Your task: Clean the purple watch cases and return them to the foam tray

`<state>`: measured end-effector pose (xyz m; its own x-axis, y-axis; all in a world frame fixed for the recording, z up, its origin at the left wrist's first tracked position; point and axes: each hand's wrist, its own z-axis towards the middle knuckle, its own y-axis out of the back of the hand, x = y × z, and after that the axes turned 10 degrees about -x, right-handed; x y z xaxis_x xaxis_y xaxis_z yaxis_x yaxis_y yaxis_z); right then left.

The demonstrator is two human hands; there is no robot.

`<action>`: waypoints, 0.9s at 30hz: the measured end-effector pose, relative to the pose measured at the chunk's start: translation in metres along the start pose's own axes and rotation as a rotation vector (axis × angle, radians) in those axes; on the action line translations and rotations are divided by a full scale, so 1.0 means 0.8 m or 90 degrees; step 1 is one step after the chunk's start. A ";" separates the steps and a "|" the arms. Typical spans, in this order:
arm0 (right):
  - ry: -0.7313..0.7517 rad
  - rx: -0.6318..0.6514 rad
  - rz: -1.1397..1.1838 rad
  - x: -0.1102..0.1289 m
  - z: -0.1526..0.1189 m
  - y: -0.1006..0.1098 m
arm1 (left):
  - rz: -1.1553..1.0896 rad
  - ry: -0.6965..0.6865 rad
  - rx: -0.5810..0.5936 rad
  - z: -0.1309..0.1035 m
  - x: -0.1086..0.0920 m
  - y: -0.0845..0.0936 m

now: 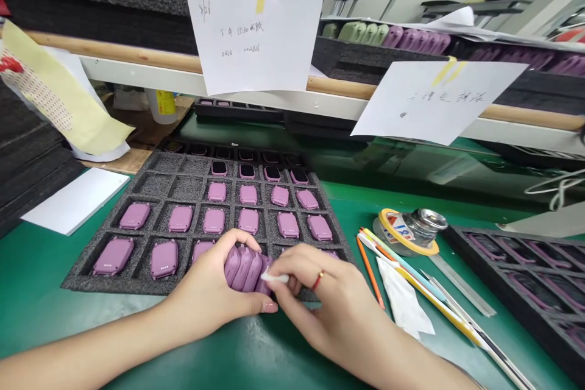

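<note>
My left hand (212, 283) is wrapped around a stack of several purple smartwatch cases (245, 269), held on edge above the near side of a black foam tray (158, 185). My right hand (338, 298), with a ring on one finger, pinches a small white piece (276, 278) against the right end of the stack. Whether that piece is folded cloth or something stiffer is hard to tell. In the tray, purple watch cases (180, 218) lie back side up in the nearer rows, while watches with dark screens (247, 171) face up farther back. Both hands cover part of the nearest row.
To the right are a metal-topped glass bottle (425, 225), a white wipe (404, 298), an orange stick (370, 268), tweezers (457, 311) and a steel ruler (464, 285). Another foam tray (507, 323) lies far right. Paper notes (260, 36) hang from the shelf (333, 106). White card (75, 201) lies left.
</note>
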<state>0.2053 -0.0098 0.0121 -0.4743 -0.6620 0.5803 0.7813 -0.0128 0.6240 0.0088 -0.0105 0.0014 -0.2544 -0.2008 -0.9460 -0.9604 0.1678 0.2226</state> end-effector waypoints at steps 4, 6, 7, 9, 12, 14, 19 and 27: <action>-0.026 -0.017 -0.004 0.000 -0.001 -0.003 | 0.031 0.006 -0.006 0.000 0.000 0.001; -0.022 0.008 0.006 0.002 -0.004 -0.005 | 0.010 0.001 0.012 0.000 0.001 0.001; -0.018 0.014 0.009 0.003 -0.005 -0.005 | 0.004 -0.002 0.017 0.001 0.001 0.001; -0.013 -0.003 0.006 0.003 -0.004 -0.006 | 0.013 -0.001 0.011 0.001 0.001 0.002; -0.015 -0.047 -0.010 0.002 -0.001 -0.006 | 0.028 0.008 0.001 0.001 0.002 0.002; -0.016 -0.037 -0.014 0.002 0.000 -0.005 | 0.016 0.007 0.012 0.001 0.003 0.003; -0.020 -0.019 0.001 0.003 -0.001 -0.006 | 0.006 0.008 0.020 0.002 0.005 0.003; -0.042 0.011 0.040 0.002 -0.005 -0.006 | 0.026 0.000 0.020 0.001 0.003 0.003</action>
<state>0.2027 -0.0141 0.0079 -0.4513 -0.6101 0.6512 0.8029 0.0407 0.5947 0.0055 -0.0094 -0.0009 -0.2927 -0.1928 -0.9366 -0.9453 0.2055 0.2532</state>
